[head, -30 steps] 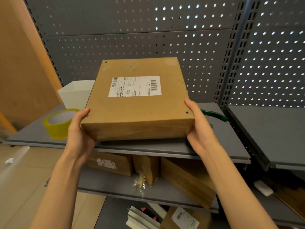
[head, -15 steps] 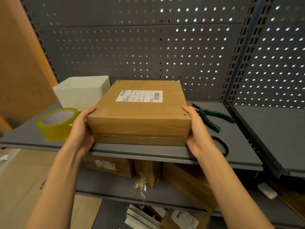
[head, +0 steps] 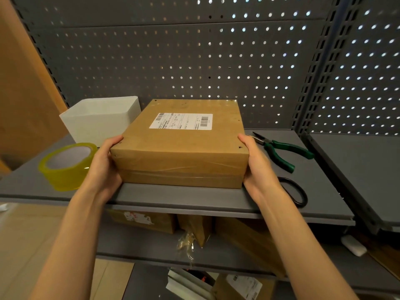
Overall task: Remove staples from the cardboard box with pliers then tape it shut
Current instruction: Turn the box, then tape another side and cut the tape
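Both hands, the left hand and right hand, clasped the sides of the box resting mid-frame on the shelf, so staple-pulling seemingly hadn't begun; next meant reaching right for the pliers.

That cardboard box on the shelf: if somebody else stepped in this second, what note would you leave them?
Left hand and right hand each clasp one side of the cardboard box, which sits flat on the grey shelf, label up.
Green-handled pliers lie to its right, black scissors nearer the shelf edge, the yellow tape roll to its left.
Done: box set down; clear tape already crosses its front face.
Left: pick up the pliers, pull any staples (small dark marks at the top corners may be some), then tape it shut.
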